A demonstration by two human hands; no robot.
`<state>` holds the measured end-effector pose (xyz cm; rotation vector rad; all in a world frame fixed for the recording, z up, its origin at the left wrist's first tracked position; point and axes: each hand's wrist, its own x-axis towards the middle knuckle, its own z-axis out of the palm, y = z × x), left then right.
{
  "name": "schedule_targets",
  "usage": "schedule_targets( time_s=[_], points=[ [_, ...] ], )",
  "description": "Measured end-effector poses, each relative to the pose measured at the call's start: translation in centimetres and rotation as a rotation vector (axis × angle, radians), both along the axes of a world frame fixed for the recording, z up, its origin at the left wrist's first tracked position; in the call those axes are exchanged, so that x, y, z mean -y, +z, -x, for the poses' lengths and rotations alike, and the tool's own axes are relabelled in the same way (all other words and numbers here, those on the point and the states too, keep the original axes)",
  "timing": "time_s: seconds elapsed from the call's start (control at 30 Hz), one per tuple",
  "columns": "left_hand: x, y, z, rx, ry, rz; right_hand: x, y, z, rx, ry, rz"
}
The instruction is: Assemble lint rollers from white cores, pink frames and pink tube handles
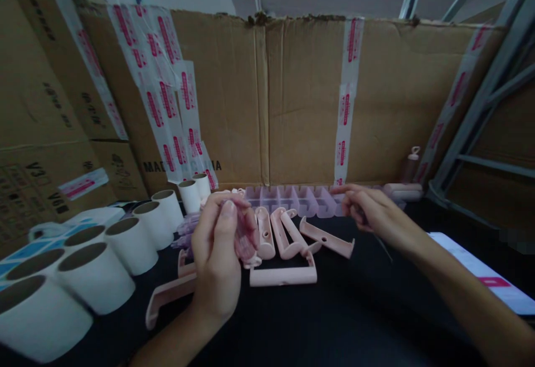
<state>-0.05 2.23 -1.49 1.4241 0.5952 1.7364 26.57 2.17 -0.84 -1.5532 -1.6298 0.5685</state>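
Observation:
My left hand (223,250) is closed around a translucent pink tube-shaped piece (246,243), whose lower end shows below the fingers. My right hand (370,205) reaches to the row of translucent purple compartments (292,200), its index finger stretched over the right part of them. The other fingers are curled, and a thin dark rod (383,249) sticks out below them. Between the hands lie several pale pink bracket-shaped parts (284,277), some with a hole in the middle. Another pink bracket (169,294) lies partly behind my left wrist.
White paper rolls (97,272) stand in a line on the left. Purple pieces (184,233) lie behind my left hand. A lit phone-like screen (485,272) lies at right. Cardboard (301,105) walls the back of the black table (334,322); a pink tube (412,165) stands far right.

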Motion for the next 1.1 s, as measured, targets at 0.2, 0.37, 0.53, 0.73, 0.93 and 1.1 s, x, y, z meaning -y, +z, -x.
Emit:
schedule_targets(
  time_s=[0.2,0.37,0.53,0.73,0.93,1.1],
  points=[
    [-0.3,1.0,-0.5,0.085,-0.240,0.264,-3.8,-3.2,-4.2,0.229,-0.173,0.147],
    [-0.7,0.6,-0.6,0.086,-0.222,0.313,-4.4,-5.1,-3.9,0.451,-0.157,0.214],
    [-1.0,0.2,-0.5,0.063,-0.252,0.312,-5.0,-6.3,-3.6,0.576,-0.149,0.221],
    [-1.4,-0.1,-0.5,0.118,-0.284,0.333,-5.4,-7.0,-3.6,0.574,-0.143,0.209],
    [-1.9,-1.0,-0.5,0.161,-0.232,0.362,-5.2,-6.7,-3.5,0.405,-0.186,0.132],
    [-2.1,-1.2,-0.4,0.114,-0.228,0.367,-4.0,-4.1,-2.0,0.028,-0.111,-0.100]
  ],
)
